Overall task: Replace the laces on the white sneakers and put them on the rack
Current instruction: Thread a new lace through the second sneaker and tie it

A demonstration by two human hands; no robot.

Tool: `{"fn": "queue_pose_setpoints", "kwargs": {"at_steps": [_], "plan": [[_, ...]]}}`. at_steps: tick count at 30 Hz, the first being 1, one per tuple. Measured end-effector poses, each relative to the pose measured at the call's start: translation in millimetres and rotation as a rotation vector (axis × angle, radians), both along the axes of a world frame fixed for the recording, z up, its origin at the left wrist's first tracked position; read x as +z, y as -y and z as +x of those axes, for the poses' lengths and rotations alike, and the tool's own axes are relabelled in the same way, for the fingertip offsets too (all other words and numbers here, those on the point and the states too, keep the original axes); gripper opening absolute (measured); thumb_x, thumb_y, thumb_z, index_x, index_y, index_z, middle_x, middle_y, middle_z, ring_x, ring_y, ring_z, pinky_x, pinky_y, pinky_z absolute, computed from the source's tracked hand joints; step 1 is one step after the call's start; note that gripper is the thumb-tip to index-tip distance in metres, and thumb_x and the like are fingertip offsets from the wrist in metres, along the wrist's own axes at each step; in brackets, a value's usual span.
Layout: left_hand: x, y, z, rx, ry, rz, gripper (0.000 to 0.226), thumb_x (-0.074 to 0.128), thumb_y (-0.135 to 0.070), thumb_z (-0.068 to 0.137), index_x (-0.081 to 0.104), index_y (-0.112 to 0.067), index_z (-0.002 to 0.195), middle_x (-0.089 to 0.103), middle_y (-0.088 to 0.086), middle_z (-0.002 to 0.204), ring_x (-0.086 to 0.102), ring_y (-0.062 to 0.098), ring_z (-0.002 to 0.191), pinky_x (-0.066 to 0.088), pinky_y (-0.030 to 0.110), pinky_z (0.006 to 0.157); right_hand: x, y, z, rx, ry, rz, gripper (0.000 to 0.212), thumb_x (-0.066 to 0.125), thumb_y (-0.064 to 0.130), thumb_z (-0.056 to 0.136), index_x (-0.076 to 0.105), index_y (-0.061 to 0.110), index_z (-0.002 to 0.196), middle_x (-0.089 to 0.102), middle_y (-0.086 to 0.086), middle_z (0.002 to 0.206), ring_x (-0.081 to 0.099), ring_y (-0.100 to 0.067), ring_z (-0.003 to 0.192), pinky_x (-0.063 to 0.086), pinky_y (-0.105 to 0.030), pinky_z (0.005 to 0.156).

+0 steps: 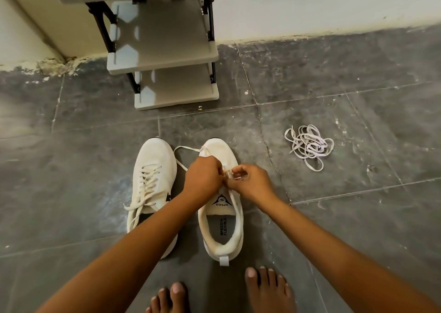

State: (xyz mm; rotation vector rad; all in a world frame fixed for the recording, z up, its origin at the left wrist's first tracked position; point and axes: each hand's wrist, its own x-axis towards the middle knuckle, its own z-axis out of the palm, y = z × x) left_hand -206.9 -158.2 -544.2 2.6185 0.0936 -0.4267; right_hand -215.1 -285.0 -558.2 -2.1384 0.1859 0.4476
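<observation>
Sneakers side by side on grey floor before rack, shelves bare. Left hand and right hand both pinch lace over right sneaker. Left sneaker laced. Loose laces lie well right.

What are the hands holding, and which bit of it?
Both the left hand and right hand pinch the lace of the right sneaker, over the eyelets near its middle.
</observation>
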Motion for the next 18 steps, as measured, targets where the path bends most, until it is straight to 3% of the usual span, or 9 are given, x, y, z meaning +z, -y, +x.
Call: {"fn": "queue_pose_setpoints", "kwargs": {"at_steps": [4,8,13,18], "plan": [[-7,7,-1,-0.009,0.040,0.053,0.016,0.057,-0.017,0.089,0.070,-0.010,0.093,0.068,0.009,0.087,0.063,0.023,0.078,0.053,0.031,0.071,-3,7,-1,-0.060,-0.063,0.148,0.036,0.074,0.014,0.077,0.066,0.006,0.111,0.068,-0.007,0.104,0.062,-0.014,0.091,0.050,-0.025,0.086],[-13,2,-1,0.075,0.024,-0.108,0.015,0.061,-0.015,0.087,0.073,-0.014,0.095,0.071,0.005,0.089,0.065,0.018,0.078,0.052,0.026,0.070,-9,12,-3,-0.073,-0.135,0.305,0.041,0.077,0.017,0.075,0.063,0.008,0.112,0.065,-0.005,0.105,0.062,-0.016,0.096,0.050,-0.024,0.086],[-16,2,-3,0.222,-0.063,-0.321,0.011,0.063,-0.010,0.086,0.068,-0.019,0.082,0.070,0.004,0.084,0.067,0.018,0.079,0.056,0.033,0.078,-14,13,-2,-0.085,-0.176,0.373,0.047,0.079,0.019,0.073,0.061,0.009,0.115,0.064,-0.005,0.108,0.062,-0.016,0.100,0.050,-0.024,0.088],[-16,4,-4,0.282,-0.050,-0.360,0.020,0.063,-0.009,0.085,0.062,-0.026,0.074,0.069,0.002,0.079,0.068,0.021,0.075,0.058,0.036,0.074,-15,12,-2,-0.079,-0.172,0.388,0.041,0.077,0.017,0.075,0.061,0.010,0.112,0.064,-0.003,0.104,0.061,-0.013,0.095,0.050,-0.019,0.081]]}}
